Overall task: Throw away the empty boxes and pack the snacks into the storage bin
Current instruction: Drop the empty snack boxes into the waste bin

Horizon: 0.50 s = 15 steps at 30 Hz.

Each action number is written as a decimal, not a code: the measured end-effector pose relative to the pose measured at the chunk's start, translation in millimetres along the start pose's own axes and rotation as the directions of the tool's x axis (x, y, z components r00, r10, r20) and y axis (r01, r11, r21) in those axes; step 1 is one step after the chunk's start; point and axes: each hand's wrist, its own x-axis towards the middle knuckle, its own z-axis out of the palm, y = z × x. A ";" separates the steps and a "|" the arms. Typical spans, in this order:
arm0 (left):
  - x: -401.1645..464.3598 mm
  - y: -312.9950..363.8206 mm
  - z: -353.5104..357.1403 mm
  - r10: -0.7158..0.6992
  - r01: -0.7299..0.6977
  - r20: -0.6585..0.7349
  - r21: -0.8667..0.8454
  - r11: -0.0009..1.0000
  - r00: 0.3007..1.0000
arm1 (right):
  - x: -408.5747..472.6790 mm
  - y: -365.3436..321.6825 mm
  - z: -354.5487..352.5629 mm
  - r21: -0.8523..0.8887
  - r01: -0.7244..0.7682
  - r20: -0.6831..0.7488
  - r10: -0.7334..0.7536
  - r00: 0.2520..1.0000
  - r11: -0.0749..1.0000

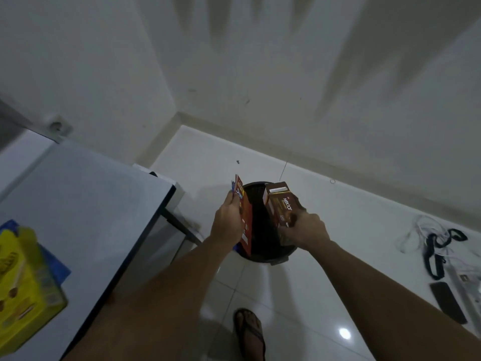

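Over the black bin [270, 259] our left hand [227, 221] grips flattened cartons [244, 217], our right hand [307, 230] a brown box [282, 204]. Light, crushable card, we judge; edge grips suffice.

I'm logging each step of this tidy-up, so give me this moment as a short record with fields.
left hand: grips flattened red box, a blue one behind it
right hand: grips brown Nextar box
bin: black, on the floor, under both hands
table: yellow snack box at its near left
boxes released: not yet
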 end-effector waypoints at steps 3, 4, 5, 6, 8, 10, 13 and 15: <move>19.4 -12.2 23.5 0.017 -0.017 0.016 0.008 1.000 1.000 | 26.1 8.4 19.6 0.008 0.002 0.017 -0.002 1.000 1.000; 26.2 -15.4 30.4 0.021 -0.021 0.015 0.004 1.000 1.000 | 33.7 9.8 25.7 0.018 0.001 0.024 -0.001 1.000 1.000; 32.2 -18.9 36.5 0.045 -0.046 0.016 0.030 0.998 0.999 | 41.1 11.7 32.6 0.031 -0.004 0.027 0.003 1.000 1.000; 37.9 -22.1 42.8 0.064 -0.067 0.041 0.071 0.995 0.997 | 47.6 13.5 39.1 0.042 -0.010 0.027 0.009 1.000 0.999; 45.3 -29.9 52.0 0.032 -0.056 0.145 0.168 0.984 0.989 | 57.9 16.9 51.5 0.051 -0.031 0.027 0.029 0.999 0.998; 49.6 -37.6 56.7 -0.062 0.003 0.215 0.262 0.965 0.975 | 63.5 18.3 58.9 0.051 -0.048 0.033 0.046 0.998 0.998; 50.2 -43.0 52.6 -0.090 0.010 0.239 0.316 0.949 0.967 | 61.0 17.5 59.6 0.038 -0.054 0.024 0.053 0.998 0.998; 47.0 -37.0 38.3 -0.054 -0.019 0.243 0.287 0.958 0.969 | 55.8 13.0 53.9 0.028 -0.046 0.033 0.045 0.998 0.999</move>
